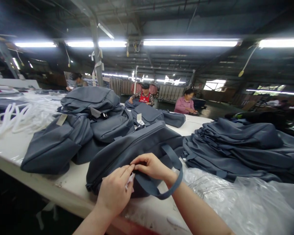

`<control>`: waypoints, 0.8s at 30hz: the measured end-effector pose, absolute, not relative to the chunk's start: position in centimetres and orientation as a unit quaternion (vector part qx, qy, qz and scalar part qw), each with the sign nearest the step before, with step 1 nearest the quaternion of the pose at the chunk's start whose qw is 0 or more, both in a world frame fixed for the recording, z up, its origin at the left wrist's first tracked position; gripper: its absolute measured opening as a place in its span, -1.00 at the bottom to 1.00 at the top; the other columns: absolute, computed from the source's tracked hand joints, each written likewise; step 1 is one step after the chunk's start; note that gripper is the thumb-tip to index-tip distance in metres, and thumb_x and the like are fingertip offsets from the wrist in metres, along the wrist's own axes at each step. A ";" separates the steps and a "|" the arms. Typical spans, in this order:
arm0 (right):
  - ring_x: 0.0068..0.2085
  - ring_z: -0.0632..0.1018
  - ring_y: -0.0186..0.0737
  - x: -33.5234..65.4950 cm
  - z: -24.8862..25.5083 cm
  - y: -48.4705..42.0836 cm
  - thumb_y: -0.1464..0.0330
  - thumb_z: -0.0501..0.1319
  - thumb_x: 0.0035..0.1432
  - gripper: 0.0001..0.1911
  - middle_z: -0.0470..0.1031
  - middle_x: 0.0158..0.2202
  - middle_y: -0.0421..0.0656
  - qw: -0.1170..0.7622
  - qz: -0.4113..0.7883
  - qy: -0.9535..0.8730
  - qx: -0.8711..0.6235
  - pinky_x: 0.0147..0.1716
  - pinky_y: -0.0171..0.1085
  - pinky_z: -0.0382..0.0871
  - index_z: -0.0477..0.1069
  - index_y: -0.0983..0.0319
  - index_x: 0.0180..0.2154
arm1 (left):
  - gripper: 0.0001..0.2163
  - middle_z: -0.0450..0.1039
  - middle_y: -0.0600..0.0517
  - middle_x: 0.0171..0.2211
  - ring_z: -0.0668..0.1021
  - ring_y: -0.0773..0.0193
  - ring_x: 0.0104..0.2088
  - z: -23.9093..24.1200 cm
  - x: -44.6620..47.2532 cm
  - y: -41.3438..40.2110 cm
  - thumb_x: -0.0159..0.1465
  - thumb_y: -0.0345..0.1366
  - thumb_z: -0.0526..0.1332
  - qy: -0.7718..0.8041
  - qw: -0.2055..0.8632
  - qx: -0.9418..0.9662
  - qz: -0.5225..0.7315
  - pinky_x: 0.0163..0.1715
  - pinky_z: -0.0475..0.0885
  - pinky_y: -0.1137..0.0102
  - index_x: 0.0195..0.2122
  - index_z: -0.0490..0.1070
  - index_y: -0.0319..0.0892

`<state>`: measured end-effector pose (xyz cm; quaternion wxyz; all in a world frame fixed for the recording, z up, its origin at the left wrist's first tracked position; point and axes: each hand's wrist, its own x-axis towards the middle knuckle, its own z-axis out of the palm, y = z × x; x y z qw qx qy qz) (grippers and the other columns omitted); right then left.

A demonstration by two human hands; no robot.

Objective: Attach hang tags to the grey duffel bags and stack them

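A dark blue-grey bag (127, 150) with a long zipper lies on its side in front of me. My left hand (116, 189) is closed at its near side, with a crumpled bit of white paper or tissue (130, 180) between thumb and fingers. My right hand (149, 166) pinches at the bag beside the left fingertips; what sits in that pinch is too small to make out. The bag's strap handle (172, 156) loops around my right wrist.
Finished-looking bags (56, 140) are heaped at the left, near white strips (22, 117). Flat dark bags (237, 150) are stacked at right, behind clear plastic wrapping (235, 199). Across the white table (5, 143), a person in a red apron (144, 97) and one in pink (184, 105) work.
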<state>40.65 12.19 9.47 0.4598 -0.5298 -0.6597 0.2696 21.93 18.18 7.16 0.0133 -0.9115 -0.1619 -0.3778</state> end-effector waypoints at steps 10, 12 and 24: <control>-0.26 0.54 -0.22 42.7 9.6 12.1 0.34 0.17 0.27 -0.84 0.57 -0.29 -0.11 0.247 -0.094 -0.723 -0.638 -0.22 -0.28 0.33 0.52 0.23 -0.27 | -0.57 0.52 -0.14 -0.14 0.56 0.06 -0.17 6.9 24.4 16.4 0.22 -0.44 0.14 -0.324 0.026 -0.923 -0.206 -0.25 0.49 0.27 0.14 0.34 -0.30; -0.26 0.52 -0.23 43.1 8.9 12.2 0.36 0.18 0.24 -0.87 0.55 -0.31 -0.12 0.244 -0.103 -0.719 -0.643 -0.23 -0.29 0.33 0.50 0.23 -0.29 | -0.57 0.53 -0.15 -0.15 0.57 0.03 -0.17 7.3 25.2 16.6 0.22 -0.47 0.08 -0.339 -0.015 -0.925 -0.170 -0.19 0.48 0.22 0.14 0.35 -0.27; -0.35 0.44 -0.23 42.3 4.1 7.8 0.26 0.19 0.15 -0.75 0.43 -0.45 -0.15 0.610 0.200 -0.550 -0.534 -0.28 -0.24 0.29 0.39 0.25 -0.52 | -0.64 0.61 -0.08 -0.27 0.58 0.01 -0.16 8.6 25.5 25.0 0.12 -0.11 0.10 -0.272 -0.482 -0.810 -0.193 0.07 0.39 0.19 -0.27 0.58 -0.22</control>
